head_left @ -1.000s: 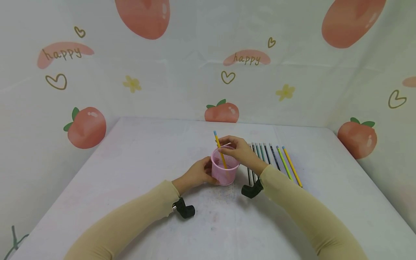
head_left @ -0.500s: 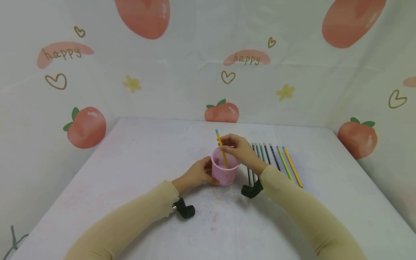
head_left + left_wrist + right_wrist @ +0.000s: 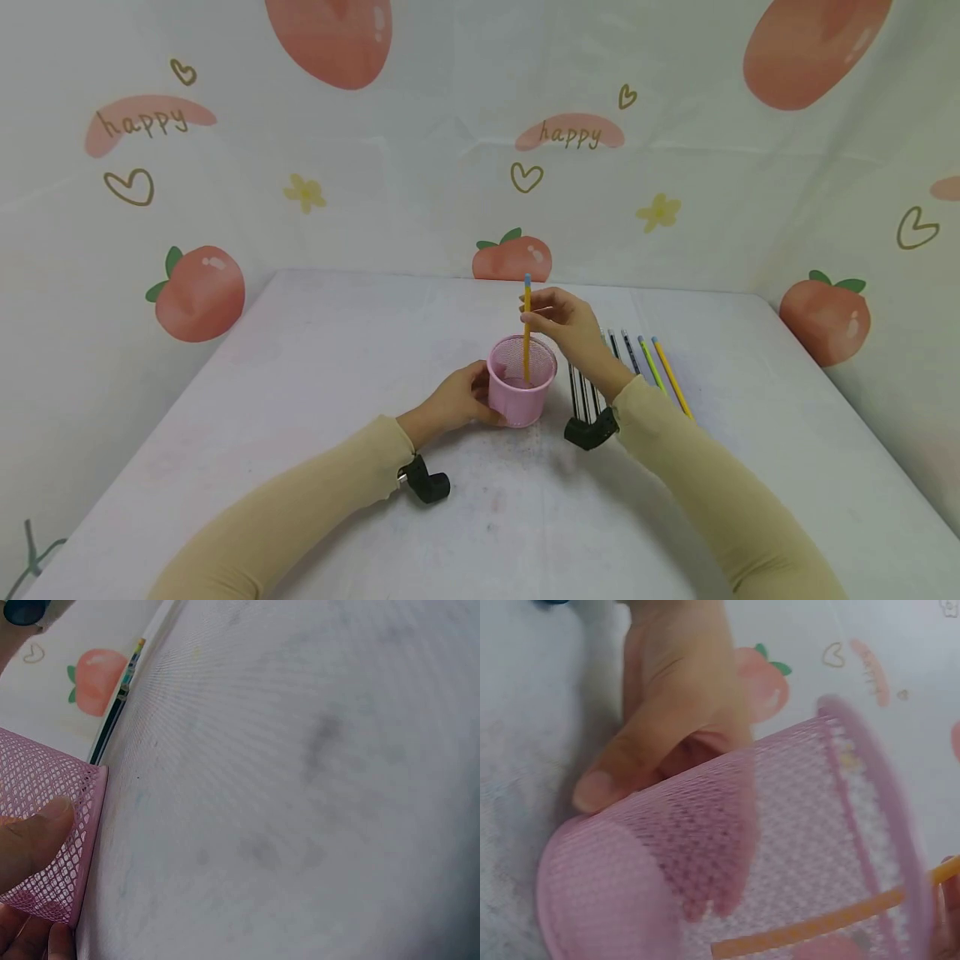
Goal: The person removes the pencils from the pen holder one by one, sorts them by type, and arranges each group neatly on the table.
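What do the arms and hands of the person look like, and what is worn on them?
Both arms wear long, plain beige sleeves that end at the wrists. The left hand and the right hand are bare, with no gloves or rings visible. A small black camera mount is strapped under each wrist.

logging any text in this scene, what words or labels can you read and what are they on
"happy" on the backdrop cloth, upper left, over a pink smear
"happy" on the same cloth, upper middle
Pencils and pink mesh cup: no print can be made out.
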Demonstrator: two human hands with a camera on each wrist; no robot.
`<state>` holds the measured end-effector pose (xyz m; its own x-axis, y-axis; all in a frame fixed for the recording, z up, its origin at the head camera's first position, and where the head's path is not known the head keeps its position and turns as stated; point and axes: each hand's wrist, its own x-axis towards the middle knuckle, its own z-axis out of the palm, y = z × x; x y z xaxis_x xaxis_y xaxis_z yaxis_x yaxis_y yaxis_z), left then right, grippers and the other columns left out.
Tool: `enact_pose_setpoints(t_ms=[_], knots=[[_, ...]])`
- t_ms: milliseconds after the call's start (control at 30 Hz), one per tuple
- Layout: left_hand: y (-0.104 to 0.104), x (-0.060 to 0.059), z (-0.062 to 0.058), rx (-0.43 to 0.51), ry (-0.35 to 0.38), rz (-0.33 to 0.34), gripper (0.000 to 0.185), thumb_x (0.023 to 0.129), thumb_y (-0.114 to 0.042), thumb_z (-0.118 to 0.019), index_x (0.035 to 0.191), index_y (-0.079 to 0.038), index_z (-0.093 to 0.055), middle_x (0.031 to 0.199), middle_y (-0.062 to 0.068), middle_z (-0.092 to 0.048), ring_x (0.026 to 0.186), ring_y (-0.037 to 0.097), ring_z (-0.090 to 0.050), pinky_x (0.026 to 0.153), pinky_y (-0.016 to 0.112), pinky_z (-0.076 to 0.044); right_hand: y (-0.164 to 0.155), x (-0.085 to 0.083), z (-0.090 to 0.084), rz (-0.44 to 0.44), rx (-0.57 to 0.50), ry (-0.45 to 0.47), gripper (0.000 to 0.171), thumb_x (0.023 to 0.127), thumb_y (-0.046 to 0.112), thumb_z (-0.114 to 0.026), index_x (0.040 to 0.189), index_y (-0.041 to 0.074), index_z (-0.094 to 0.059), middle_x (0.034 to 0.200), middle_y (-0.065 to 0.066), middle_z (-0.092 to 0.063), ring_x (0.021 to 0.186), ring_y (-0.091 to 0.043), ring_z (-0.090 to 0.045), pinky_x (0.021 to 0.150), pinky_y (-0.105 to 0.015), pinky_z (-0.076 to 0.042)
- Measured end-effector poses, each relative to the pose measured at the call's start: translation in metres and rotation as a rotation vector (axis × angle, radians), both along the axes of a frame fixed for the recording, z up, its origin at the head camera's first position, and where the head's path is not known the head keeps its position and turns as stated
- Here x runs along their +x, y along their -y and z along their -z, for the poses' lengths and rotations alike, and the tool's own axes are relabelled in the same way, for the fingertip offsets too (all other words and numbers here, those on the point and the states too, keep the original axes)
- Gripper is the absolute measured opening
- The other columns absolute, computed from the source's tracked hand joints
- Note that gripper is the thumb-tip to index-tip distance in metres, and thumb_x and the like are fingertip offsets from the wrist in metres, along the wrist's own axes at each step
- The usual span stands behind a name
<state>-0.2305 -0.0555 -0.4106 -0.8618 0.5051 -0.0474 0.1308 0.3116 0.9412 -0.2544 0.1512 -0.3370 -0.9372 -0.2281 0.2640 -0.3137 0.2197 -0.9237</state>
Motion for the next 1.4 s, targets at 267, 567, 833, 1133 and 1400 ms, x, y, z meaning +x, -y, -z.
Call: enact_pose_setpoints(t_ms=[267, 567, 833, 1133, 1400], knots=[[0.0, -0.001, 0.002, 0.023, 0.009, 0.004, 0.074, 0.066, 0.003, -0.082, 0.132, 0.002, -0.048, 0.132, 0.017, -0.056, 0.124, 0.031, -0.053, 0.109, 0.042, -0.042, -0.011, 0.003, -0.018, 0.0, -0.182, -0.054, 0.02, 0.091, 0.012, -0.067, 0.109, 0.01, -0.062, 0.104, -0.004, -0.065, 0.095, -0.01, -0.066, 0.085, -0.024, -0.057], [0.0, -0.001, 0.002, 0.034, 0.004, 0.006, 0.072, 0.066, 0.003, -0.082, 0.13, 0.003, -0.049, 0.129, 0.018, -0.057, 0.123, 0.031, -0.054, 0.109, 0.042, -0.042, -0.034, 0.004, -0.04, 0.042, -0.431, -0.13, 0.019, 0.089, 0.003, -0.066, 0.106, 0.012, -0.066, 0.104, -0.006, -0.064, 0.092, -0.014, -0.066, 0.082, -0.023, -0.057], [0.0, 0.0, 0.003, 0.036, -0.008, 0.011, 0.072, 0.066, 0.003, -0.082, 0.13, 0.003, -0.049, 0.129, 0.018, -0.057, 0.122, 0.031, -0.053, 0.109, 0.042, -0.042, -0.066, 0.003, -0.049, 0.112, -0.596, -0.118, 0.022, 0.088, 0.003, -0.067, 0.11, 0.003, -0.065, 0.108, -0.006, -0.059, 0.092, -0.016, -0.06, 0.085, -0.023, -0.056], [0.0, 0.001, 0.0, 0.03, 0.005, 0.008, 0.074, 0.066, 0.003, -0.082, 0.132, 0.002, -0.048, 0.131, 0.017, -0.056, 0.125, 0.031, -0.052, 0.109, 0.041, -0.041, -0.103, -0.001, -0.038, 0.191, -0.696, -0.111, 0.022, 0.087, -0.003, -0.066, 0.109, 0.002, -0.067, 0.098, -0.005, -0.059, 0.087, -0.016, -0.058, 0.078, -0.021, -0.057], [0.001, 0.002, 0.0, 0.02, 0.0, 0.008, 0.073, 0.067, 0.002, -0.082, 0.132, 0.001, -0.048, 0.131, 0.017, -0.056, 0.125, 0.031, -0.052, 0.109, 0.043, -0.041, -0.127, 0.002, -0.021, 0.18, -0.655, -0.077, 0.038, 0.088, -0.004, -0.063, 0.125, 0.007, -0.06, 0.094, -0.005, -0.057, 0.087, -0.015, -0.062, 0.075, -0.02, -0.057]])
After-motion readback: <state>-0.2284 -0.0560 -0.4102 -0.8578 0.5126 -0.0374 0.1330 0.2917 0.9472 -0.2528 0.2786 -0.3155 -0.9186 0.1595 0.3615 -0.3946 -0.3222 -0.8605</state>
